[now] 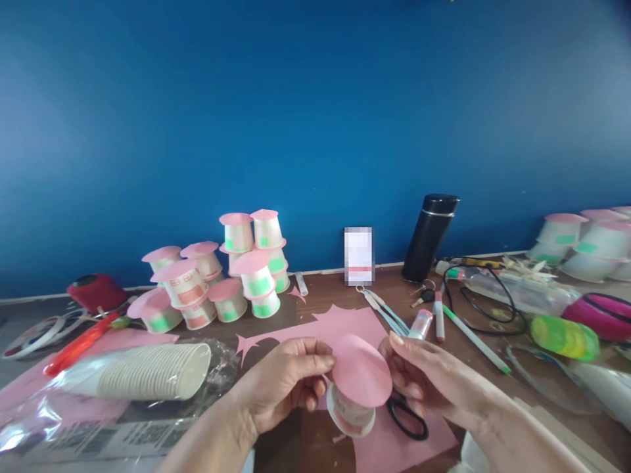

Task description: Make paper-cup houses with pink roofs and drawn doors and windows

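Between my two hands a pink paper cone (362, 371) sits over a white paper cup (351, 417) with reddish drawn marks. My left hand (290, 378) pinches the cone's left edge between thumb and fingers. On the opposite side, my right hand (424, 374) has its curled fingers at the cone's right edge, with the thumb on top; part of that grip is hidden. Beneath lies a cut pink paper sheet (394, 447) with jagged edges. Black-handled scissors (409, 427) rest on it beside the cup, partly covered by the cone and my right hand.
Several pink-topped cups (251, 279) stand stacked back left, others (591, 246) far right. A sleeve of paper cups (152, 371) lies left. Behind are a black flask (428, 236), a glue stick (421, 325), a green marker (476, 338), keys (422, 295) and a black cable (513, 309).
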The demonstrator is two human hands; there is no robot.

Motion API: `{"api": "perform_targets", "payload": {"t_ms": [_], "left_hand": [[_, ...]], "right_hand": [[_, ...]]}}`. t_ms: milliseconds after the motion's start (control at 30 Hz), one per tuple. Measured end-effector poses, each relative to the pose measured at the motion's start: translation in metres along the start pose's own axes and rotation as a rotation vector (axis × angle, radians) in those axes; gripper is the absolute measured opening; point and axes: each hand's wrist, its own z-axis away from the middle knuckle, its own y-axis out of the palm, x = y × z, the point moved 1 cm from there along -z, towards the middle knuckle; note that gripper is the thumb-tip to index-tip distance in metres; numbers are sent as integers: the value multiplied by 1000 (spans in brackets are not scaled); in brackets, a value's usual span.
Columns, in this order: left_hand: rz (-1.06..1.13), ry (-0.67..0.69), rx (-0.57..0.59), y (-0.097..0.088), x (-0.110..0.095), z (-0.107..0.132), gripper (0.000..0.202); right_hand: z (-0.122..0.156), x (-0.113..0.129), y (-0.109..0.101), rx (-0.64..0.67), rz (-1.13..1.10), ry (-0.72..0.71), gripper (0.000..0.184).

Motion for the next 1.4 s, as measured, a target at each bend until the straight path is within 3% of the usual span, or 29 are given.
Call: {"api": "perform_targets", "payload": {"t_ms": [233,733,1400], "left_hand": [[-72,-43,35,-4,0,-1,12],[-127,-124,91,-14,2,-6,23],[-127,-134,56,-17,4,-9,25]], "right_hand": [[0,-4,2,73,119,76,38],[-1,-5,1,-2,172,91,37],[-4,-8,1,-21,209,82,34]]}}
